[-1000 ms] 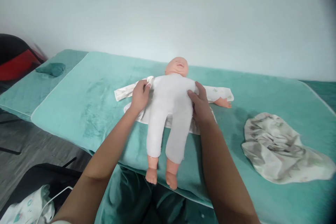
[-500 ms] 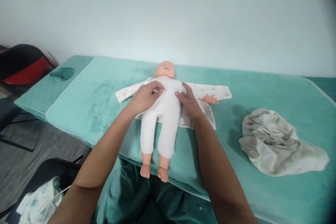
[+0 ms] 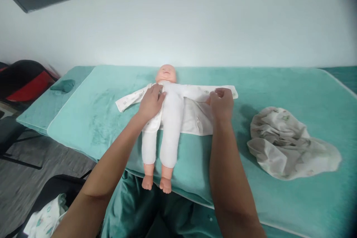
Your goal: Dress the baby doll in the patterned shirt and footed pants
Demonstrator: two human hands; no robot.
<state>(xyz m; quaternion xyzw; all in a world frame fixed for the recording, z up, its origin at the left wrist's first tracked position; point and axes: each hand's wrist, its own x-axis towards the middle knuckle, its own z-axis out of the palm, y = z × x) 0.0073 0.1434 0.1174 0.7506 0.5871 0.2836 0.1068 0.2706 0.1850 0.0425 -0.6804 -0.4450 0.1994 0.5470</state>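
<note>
Since the earlier frame, the right hand (image 3: 221, 105) has moved off the doll's (image 3: 169, 119) chest and out along its arm, and the doll's bare hand that showed there is now covered.

Largest first: a teal mat (image 3: 106, 119) covers a bed that runs along a white wall. The doll lies on its back near the mat's front edge, left of the middle. Its long axis runs front to back, head toward the wall, bare feet hanging over the front edge.

Under the doll lies an open shirt (image 3: 192, 119), white with small prints, its sleeves spread left and right across the doll's long axis.

Both hands sit level with the doll's chest. The right hand is clenched on the cuff end of the right sleeve, to the right of the body. The left hand (image 3: 150, 102) rests on the doll's chest and shoulder, fingers curled over the shirt's left front; whether it grips cloth I cannot tell.

A crumpled cloth (image 3: 290, 145) lies well apart toward the mat's right edge.
</note>
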